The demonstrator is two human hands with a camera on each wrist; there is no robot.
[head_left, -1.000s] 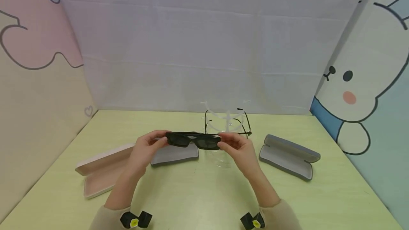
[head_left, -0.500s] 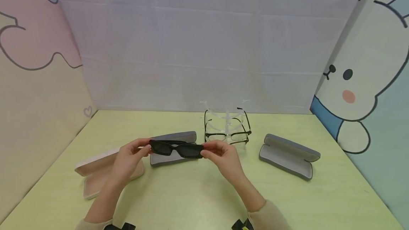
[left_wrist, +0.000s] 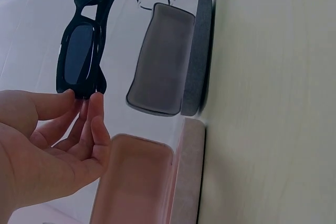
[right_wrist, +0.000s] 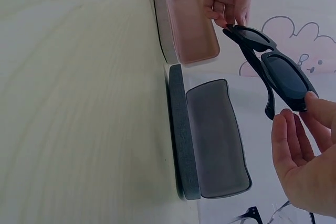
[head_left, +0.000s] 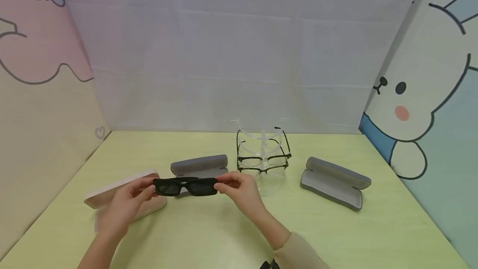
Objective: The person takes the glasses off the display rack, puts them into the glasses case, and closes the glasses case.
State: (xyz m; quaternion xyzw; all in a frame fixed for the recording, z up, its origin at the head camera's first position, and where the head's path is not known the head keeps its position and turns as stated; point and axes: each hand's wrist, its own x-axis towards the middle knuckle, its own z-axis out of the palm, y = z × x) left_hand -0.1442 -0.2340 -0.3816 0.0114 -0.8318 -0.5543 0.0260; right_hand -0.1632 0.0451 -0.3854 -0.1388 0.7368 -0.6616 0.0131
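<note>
Black sunglasses (head_left: 184,187) with dark lenses hang level above the table, temples folded in. My left hand (head_left: 149,190) pinches their left end and my right hand (head_left: 221,185) pinches their right end. In the left wrist view the sunglasses (left_wrist: 79,56) stand above my left hand's fingertips (left_wrist: 94,100), over an open grey case (left_wrist: 168,66) and an open pink case (left_wrist: 142,182). The right wrist view shows the sunglasses (right_wrist: 278,77) between my right hand (right_wrist: 295,109) and my left hand (right_wrist: 226,20), above the grey case (right_wrist: 215,140) and the pink case (right_wrist: 191,24).
A clear stand (head_left: 263,157) holding two dark-rimmed spectacles sits behind my right hand. Another open grey case (head_left: 332,184) lies at the right. The open grey case (head_left: 199,164) and pink case (head_left: 112,188) lie on the green table (head_left: 231,235); printed walls close three sides.
Both hands have carried the sunglasses left and down, from in front of the stand to above the grey and pink cases. The spectacles on the stand are now uncovered.
</note>
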